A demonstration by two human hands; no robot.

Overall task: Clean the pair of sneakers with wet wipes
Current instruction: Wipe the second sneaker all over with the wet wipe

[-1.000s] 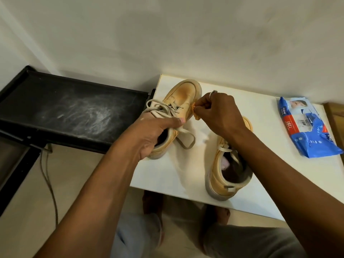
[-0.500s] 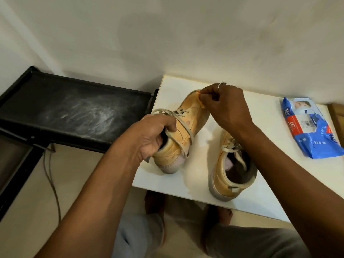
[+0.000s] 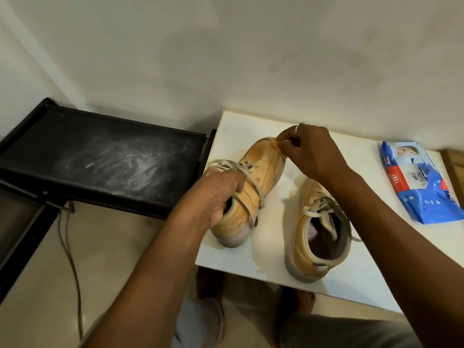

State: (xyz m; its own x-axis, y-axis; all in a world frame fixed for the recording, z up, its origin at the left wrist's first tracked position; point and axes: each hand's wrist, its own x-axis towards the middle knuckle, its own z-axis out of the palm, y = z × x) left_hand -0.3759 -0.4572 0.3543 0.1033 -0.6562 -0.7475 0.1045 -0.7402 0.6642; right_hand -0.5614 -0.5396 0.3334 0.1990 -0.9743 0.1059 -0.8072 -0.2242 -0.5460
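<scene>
From the head camera, the left hand [image 3: 221,194] has its grip clamped on the collar of a tan lace-up sneaker [image 3: 251,182], tilted onto its side with heel on the white desk [image 3: 364,247]; the right hand [image 3: 311,151] pinches a small orange-stained wet wipe [image 3: 279,151] together at that shoe's toe; the second tan sneaker [image 3: 319,234] stands upright just beside; a blue wet-wipe packet [image 3: 421,182] lies well apart to the right; a dusty black tray [image 3: 100,156] sits left.

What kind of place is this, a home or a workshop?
Probably a home corner: a plain white wall, a small white table bearing tan lace-up sneakers, and a dusty black metal shelf.
</scene>
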